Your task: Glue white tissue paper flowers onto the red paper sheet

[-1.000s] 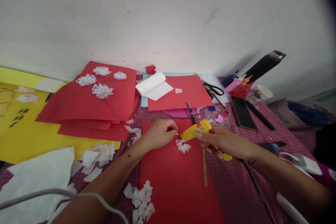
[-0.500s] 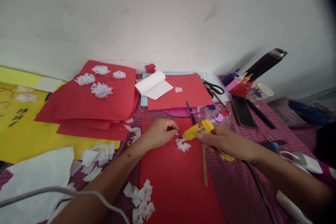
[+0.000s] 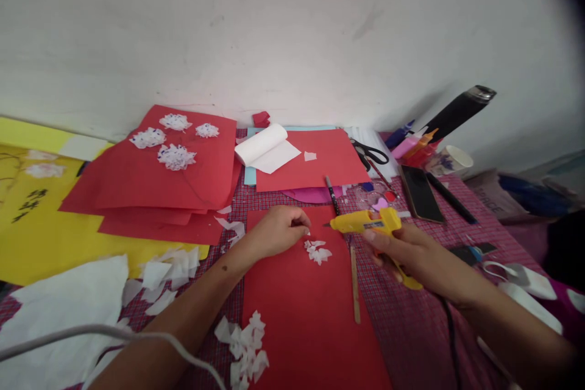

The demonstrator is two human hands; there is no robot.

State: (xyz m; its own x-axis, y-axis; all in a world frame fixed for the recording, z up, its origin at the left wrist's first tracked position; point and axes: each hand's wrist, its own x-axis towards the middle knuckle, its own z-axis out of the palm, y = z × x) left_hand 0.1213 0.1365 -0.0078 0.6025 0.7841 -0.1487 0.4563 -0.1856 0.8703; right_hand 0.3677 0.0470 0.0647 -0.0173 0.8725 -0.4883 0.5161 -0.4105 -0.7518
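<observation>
In my right hand (image 3: 397, 253) is a yellow hot glue gun (image 3: 363, 220), its nozzle pointing left above the red sheet (image 3: 315, 317). My left hand (image 3: 284, 230) hovers over that sheet with thumb and fingers pinched; a tiny white scrap of paper (image 3: 308, 233) peeks out at the fingertips. Just below and right of these fingertips, a small cluster of white paper petals (image 3: 317, 252) lies on the red sheet. More crumpled white paper pieces (image 3: 247, 347) are heaped at its lower left edge.
Red sheets with several white paper flowers (image 3: 177, 157) lie at the back left. A white paper roll (image 3: 262, 145), scissors (image 3: 370, 152), a marker (image 3: 332, 192), a wooden stick (image 3: 355, 286), a phone (image 3: 421, 193) and a paper cup (image 3: 450, 160) surround the work. A grey cable (image 3: 137, 336) crosses the lower left.
The glue gun in my right hand has moved right, its nozzle now away from my left fingertips and the petal cluster. My left hand has stayed almost still.
</observation>
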